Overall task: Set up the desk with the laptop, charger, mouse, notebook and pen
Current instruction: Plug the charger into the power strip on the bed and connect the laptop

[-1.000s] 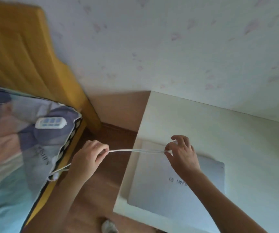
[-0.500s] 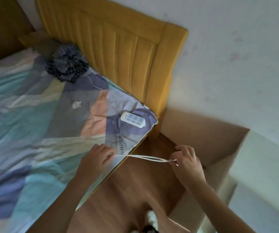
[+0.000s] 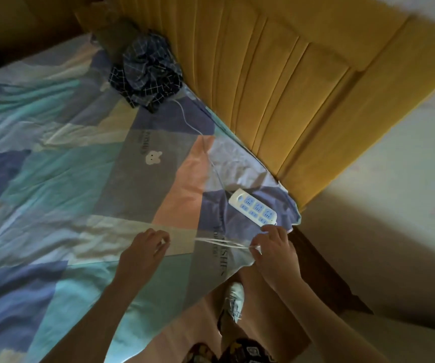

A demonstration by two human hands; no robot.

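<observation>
A white charger cable (image 3: 220, 243) stretches taut between my two hands above the corner of the bed. My left hand (image 3: 143, 251) is closed around one end of it. My right hand (image 3: 271, 247) pinches the other end, just below a white power strip (image 3: 254, 207) with blue sockets that lies on the bedsheet. The strip's own thin white cord (image 3: 193, 127) runs up the sheet toward the headboard. The desk, laptop, mouse, notebook and pen are out of view.
A patchwork bedsheet (image 3: 67, 179) covers the bed on the left. A yellow padded headboard (image 3: 276, 82) stands behind it, with a dark checked cloth (image 3: 145, 74) bunched at its foot. A pale wall (image 3: 407, 153) is on the right. My shoe (image 3: 233, 305) rests on the floor.
The view has swung left from the desk and laptop to the bed. Both hands, still holding the cable, have moved over the bed corner, close to the power strip.
</observation>
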